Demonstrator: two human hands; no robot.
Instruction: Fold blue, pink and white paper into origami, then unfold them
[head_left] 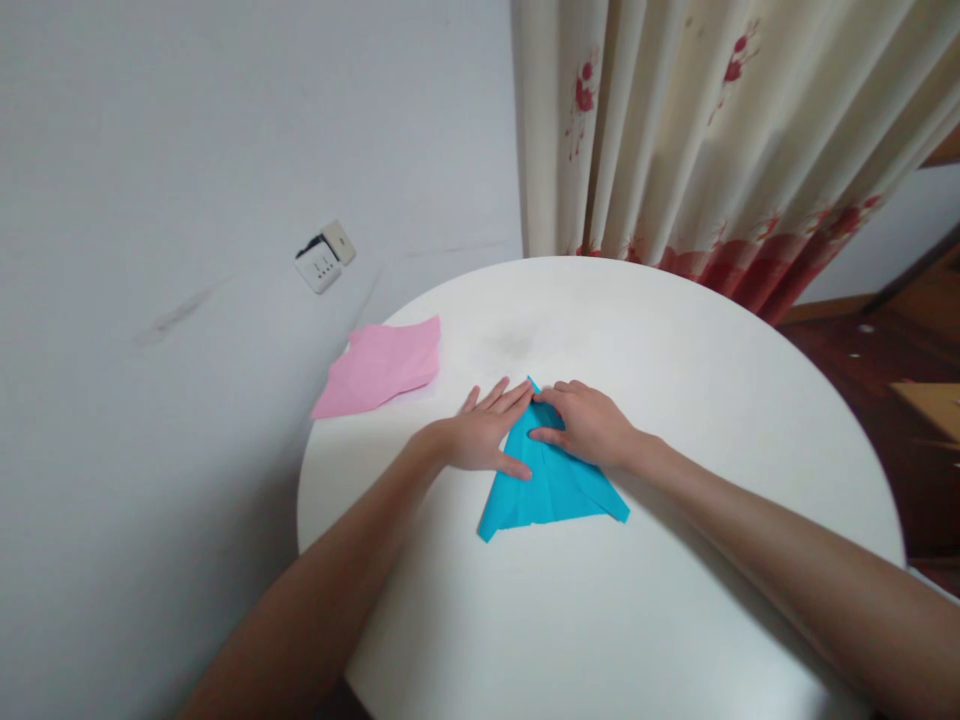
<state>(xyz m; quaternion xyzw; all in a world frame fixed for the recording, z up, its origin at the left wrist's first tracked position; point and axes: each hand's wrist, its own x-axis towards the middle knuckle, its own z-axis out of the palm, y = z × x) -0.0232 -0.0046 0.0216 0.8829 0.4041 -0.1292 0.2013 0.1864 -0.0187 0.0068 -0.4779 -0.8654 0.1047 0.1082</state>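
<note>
A blue sheet of paper (551,490), folded into a triangle with its point away from me, lies on the round white table (675,340). My left hand (480,430) lies flat, fingers spread, along the triangle's left edge with the fingertips near the tip. My right hand (589,420) presses flat on the upper right part of the paper, its fingers pointing toward the left hand at the tip. Neither hand lifts the paper; both press it onto the table.
A pink sheet of paper (382,365) lies at the table's far left edge, partly overhanging it. A white wall with a socket (324,258) stands on the left. A cream curtain with red flowers (720,140) hangs behind the table. Dark wooden floor shows at the right.
</note>
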